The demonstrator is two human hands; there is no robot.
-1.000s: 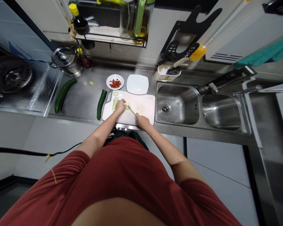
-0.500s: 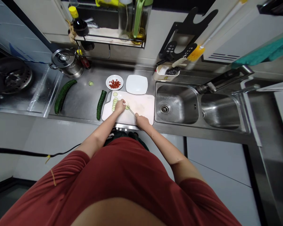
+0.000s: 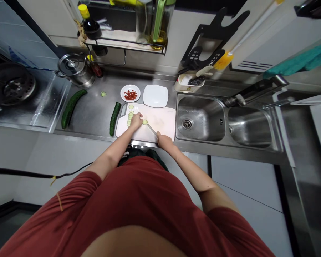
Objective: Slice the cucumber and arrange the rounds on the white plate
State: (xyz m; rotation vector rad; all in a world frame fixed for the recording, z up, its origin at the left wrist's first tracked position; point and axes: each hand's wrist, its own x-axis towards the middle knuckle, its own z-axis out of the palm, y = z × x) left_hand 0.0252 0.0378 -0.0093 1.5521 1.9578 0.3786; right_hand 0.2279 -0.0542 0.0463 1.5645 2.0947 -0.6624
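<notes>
My right hand (image 3: 165, 141) is closed round the handle of a knife (image 3: 152, 130) at the front right of the white cutting board (image 3: 164, 119). The blade points up and left, its tip at a round cucumber slice (image 3: 144, 122). Just left of that slice, my left hand (image 3: 136, 121) rests over the board with its fingers curled. Whatever is under those fingers is hidden. Overlapping cucumber slices (image 3: 130, 118) lie in a row beside the left hand, partly covered by it, with a single slice (image 3: 131, 106) above them.
A whole cucumber (image 3: 115, 119) lies left of the board, and another (image 3: 72, 109) farther left. Behind the board stand a bowl of chopped red pieces (image 3: 130, 86) and a white square plate (image 3: 155, 95). A steel pot (image 3: 80, 76) is back left; a double sink (image 3: 200, 135) adjoins on the right.
My right hand has drawn the knife slightly right and towards me, showing more of the blade. My left hand and the slices stay in place.
</notes>
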